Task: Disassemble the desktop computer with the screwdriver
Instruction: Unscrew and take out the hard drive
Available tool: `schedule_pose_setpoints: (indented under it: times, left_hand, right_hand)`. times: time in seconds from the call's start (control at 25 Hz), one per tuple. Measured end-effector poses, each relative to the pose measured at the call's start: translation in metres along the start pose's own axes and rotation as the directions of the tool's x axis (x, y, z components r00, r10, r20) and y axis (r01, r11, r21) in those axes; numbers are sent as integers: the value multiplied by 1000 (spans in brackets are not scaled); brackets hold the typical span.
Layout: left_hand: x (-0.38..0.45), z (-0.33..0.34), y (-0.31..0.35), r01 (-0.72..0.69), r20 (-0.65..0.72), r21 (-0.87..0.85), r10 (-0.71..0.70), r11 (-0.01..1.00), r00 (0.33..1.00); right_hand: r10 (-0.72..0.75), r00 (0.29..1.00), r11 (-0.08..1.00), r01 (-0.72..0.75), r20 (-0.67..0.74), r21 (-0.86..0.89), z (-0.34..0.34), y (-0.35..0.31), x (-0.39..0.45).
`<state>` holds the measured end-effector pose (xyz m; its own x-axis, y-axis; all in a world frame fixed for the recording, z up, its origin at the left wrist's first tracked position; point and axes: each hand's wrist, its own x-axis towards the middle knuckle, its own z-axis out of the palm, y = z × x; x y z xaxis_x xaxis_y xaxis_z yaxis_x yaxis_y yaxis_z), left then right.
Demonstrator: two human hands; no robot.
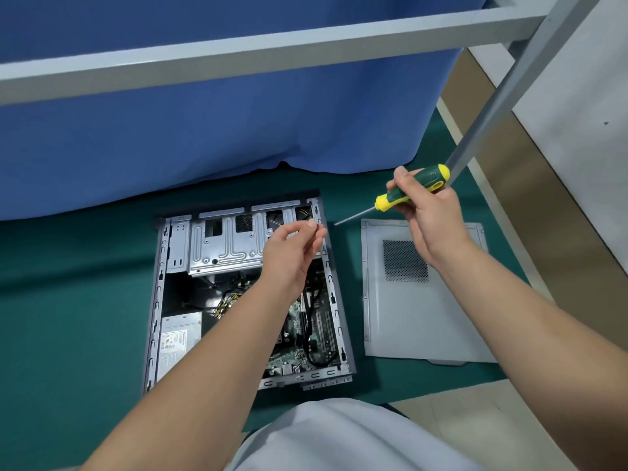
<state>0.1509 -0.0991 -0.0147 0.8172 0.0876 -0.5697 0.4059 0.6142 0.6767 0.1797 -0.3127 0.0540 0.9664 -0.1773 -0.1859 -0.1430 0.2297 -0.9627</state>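
Note:
An open desktop computer case (163, 294) lies flat on the green table, its drive cage, power supply and motherboard exposed. My right hand (428, 219) grips a green and yellow screwdriver (411, 186) in the air above the case's far right corner, its shaft pointing left and down. My left hand (292, 249) hovers over the drive cage (224, 243) with thumb and fingertips pinched together near the screwdriver's tip; something small may be between them, but I cannot make it out.
The removed grey side panel (418, 300) lies flat to the right of the case. A blue cloth (204, 130) hangs behind the table. A grey metal frame bar (272, 52) crosses overhead and a slanted post (492, 107) stands at the right.

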Motion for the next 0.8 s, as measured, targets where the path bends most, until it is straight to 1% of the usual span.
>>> schedule_pose_setpoints:
  times: [0.08,0.16,0.2,0.28,0.32,0.36,0.44,0.56,0.72,0.8]
  left_hand:
    - [-1,10,-1,12,39,53,-14,999,999]
    - [-3,23,-3,33,77,70,-39,997,996]
    - [-3,29,-4,42,94,67,-48,997,994]
    - [-3,41,-8,55,126,65,-63,996,990]
    - [-2,46,-10,62,138,69,-71,996,988]
    - [-2,48,-11,73,149,74,-83,995,985]
    - [2,54,-15,93,165,107,-110,990,980]
    - [7,59,-19,99,171,200,-134,975,976]
    - [21,67,-24,69,152,262,-112,963,982]
    - [29,70,-24,55,169,305,-111,951,979]
  right_hand:
    - [-34,999,998,33,29,47,-7,-1,7]
    - [-14,995,1000,12,99,20,-13,2,13]
    - [1,991,998,7,134,-60,-14,6,15]
    - [22,979,956,39,204,-290,-16,18,17]
    - [33,970,928,59,239,-369,-17,25,17]
    - [41,962,908,77,269,-412,-17,31,17]
    - [39,951,887,108,305,-449,-20,39,20]
    - [43,949,859,124,311,-497,-24,45,28]
    - [37,938,837,159,346,-523,-31,52,43]
    - [53,939,834,145,339,-532,-35,56,50]
